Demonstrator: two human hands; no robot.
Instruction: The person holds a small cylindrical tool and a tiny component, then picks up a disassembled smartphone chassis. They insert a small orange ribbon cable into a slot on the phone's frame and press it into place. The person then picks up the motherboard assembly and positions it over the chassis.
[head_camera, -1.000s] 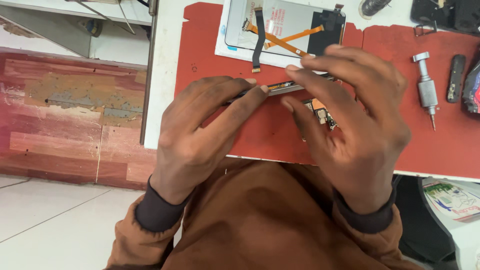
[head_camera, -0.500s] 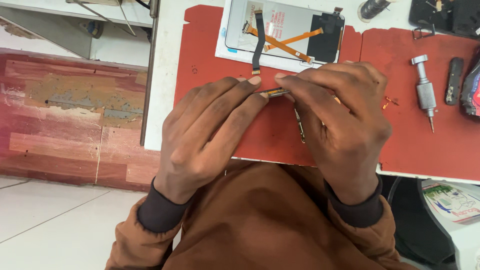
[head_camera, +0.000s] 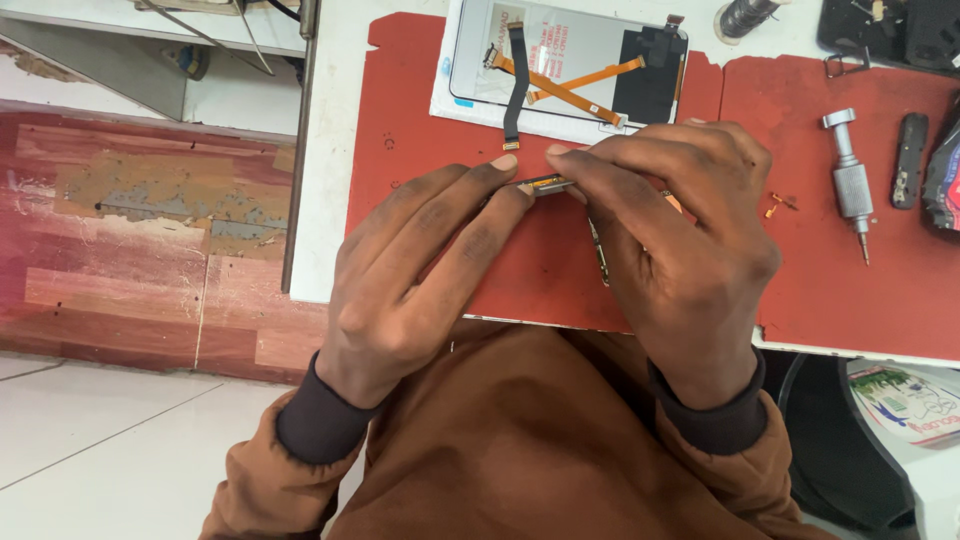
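Observation:
My left hand (head_camera: 420, 270) and my right hand (head_camera: 680, 240) meet over a red mat (head_camera: 420, 120), fingertips pinching a small thin metal-and-black part (head_camera: 545, 184) between them. Both hands grip the same part, one at each end. Most of the part is hidden under my fingers, and a thin strip (head_camera: 598, 262) shows below my right hand's fingers. Just beyond my hands lies an opened phone screen assembly (head_camera: 570, 65) with orange and black flex cables on it.
A silver precision screwdriver (head_camera: 850, 180) lies on the mat to the right, beside a small black oblong piece (head_camera: 908, 160). Tiny orange bits (head_camera: 780, 205) sit near it. Dark phone parts (head_camera: 890, 30) are at the top right. The white table edge (head_camera: 320, 200) runs on the left.
Both hands have drawn closer together and shifted a little left on the mat. The fingertips now close tighter on the small part.

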